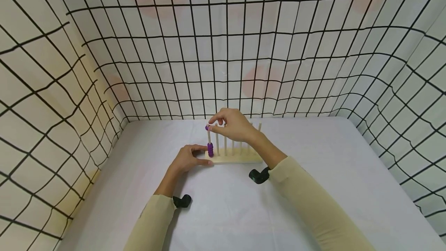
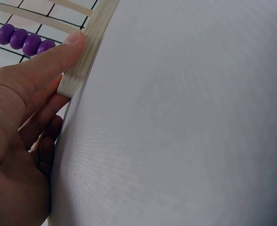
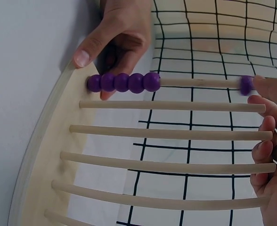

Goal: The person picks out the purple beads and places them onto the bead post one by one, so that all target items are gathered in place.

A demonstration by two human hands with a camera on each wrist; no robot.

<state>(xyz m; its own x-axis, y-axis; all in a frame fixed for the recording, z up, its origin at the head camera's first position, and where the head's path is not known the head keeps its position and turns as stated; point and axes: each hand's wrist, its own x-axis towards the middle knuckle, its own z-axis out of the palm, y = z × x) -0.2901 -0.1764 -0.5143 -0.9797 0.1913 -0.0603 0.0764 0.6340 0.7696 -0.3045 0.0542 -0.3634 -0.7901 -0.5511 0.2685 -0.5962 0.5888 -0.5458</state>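
Note:
A pale wooden base [image 1: 237, 157] with several upright pegs stands on the white cloth. At the bottom of its leftmost peg sits a stack of purple beads [image 3: 122, 83]. My left hand [image 1: 186, 159] grips the base's left end, thumb along the front edge and fingers behind, as the left wrist view shows. My right hand [image 1: 235, 124] reaches over the pegs from the right. Between its thumb and forefinger it pinches one purple bead [image 3: 246, 85] at the top of that leftmost peg [image 3: 199, 83]. The other pegs [image 3: 176, 106] in view carry no beads.
Black wire grid panels [image 1: 226, 49] rise behind the table and along both sides, with white cloth behind them. White cloth [image 1: 237, 212] covers the table. A dark wrist device [image 1: 259, 176] shows at the right cuff, and another dark device [image 1: 182, 201] at the left.

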